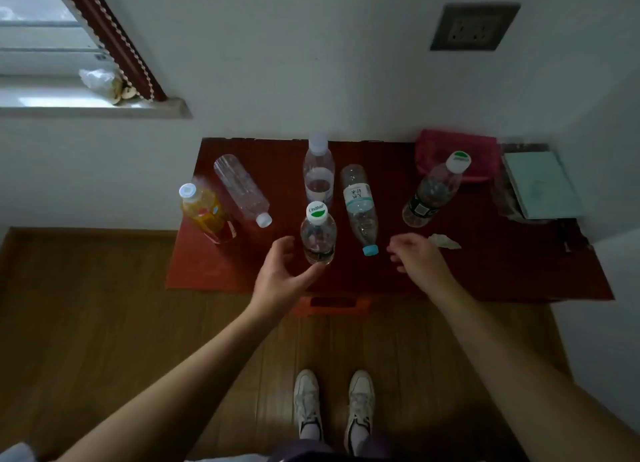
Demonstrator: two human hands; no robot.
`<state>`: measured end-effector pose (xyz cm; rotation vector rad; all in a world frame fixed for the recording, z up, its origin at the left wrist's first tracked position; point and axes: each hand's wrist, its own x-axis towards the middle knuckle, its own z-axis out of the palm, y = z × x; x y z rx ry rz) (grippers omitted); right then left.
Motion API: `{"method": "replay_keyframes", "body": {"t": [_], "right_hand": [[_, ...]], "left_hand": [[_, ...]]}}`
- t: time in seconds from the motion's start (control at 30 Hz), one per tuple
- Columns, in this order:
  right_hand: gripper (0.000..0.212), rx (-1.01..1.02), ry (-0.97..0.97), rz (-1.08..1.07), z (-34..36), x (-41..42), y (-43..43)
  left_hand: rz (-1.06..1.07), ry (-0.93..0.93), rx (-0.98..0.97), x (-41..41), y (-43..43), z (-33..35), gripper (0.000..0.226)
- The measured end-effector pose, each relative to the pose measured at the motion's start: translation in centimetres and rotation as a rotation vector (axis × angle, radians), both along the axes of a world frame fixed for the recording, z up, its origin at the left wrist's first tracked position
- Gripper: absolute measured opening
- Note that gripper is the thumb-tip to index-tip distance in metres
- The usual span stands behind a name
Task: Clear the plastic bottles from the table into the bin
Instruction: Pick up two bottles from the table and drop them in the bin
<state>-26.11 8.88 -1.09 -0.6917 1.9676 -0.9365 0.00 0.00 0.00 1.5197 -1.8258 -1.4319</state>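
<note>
Several plastic bottles stand or lie on a dark red table (485, 271). A clear bottle with a green-and-white cap (318, 234) stands near the front edge; my left hand (282, 274) is open and cupped just left of and below it, fingers close to its base. A clear bottle with a blue cap (360, 208) lies on its side, cap toward me; my right hand (417, 259) hovers open just right of that cap. Further off are an orange-drink bottle (207, 214), a clear bottle lying down (242, 189), a tall upright clear bottle (318, 170) and a green-capped bottle (434, 191).
An orange bin (330, 305) peeks out under the table's front edge. A pink cloth (457, 153) and a pale book (540, 184) lie at the table's back right, a crumpled paper scrap (445, 241) beside my right hand. Wooden floor and my shoes (334, 406) are below.
</note>
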Motion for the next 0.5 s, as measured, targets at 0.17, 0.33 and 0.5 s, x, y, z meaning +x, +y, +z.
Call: {"method": "replay_keyframes", "body": {"t": [0.17, 0.33, 0.5], "right_hand": [[0.021, 0.017, -0.006, -0.074, 0.2, -1.4, -3.8], [0.019, 0.002, 0.007, -0.063, 0.2, -2.1, -4.9], [0.035, 0.066, 0.157, 0.054, -0.4, -2.5, -6.8]], "left_hand": [[0.052, 0.084, 0.017, -4.3, -1.2, 0.5, 0.086], [0.089, 0.101, 0.006, -4.8, -2.0, 0.3, 0.069], [0.141, 0.152, 0.021, -3.1, -2.2, 0.7, 0.064]]}}
